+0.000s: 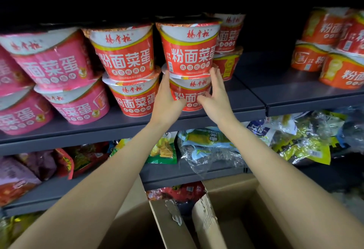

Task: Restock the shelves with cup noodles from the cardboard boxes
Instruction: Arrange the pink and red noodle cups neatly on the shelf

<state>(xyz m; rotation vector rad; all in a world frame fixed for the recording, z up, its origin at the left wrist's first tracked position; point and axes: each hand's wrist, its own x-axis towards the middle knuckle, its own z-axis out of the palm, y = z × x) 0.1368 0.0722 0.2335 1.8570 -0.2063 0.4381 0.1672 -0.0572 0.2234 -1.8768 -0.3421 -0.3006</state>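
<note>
Far left on the shelf [246,99] sit pink cups [53,59], stacked two high. Right of them stands a stack of two red cups [128,56], and just beside that a second red stack: a lower cup [189,95] with an upper cup [189,50] on top, near the front edge. The left hand [167,97] lies flat against the left side of this stack, fingers straight and pointing up, fingertips reaching the rim where the two cups meet. The right hand [214,93] mirrors it on the right side, fingers straight, thumb across the front of the lower cup; neither hand curls around anything. Behind the stack more red cups [228,32] stand farther back. Far right sit orange cups [331,52]. On the lower shelf lie snack bags [208,144]. Nearest, under the forearms, stand two open boxes [232,209].
</note>
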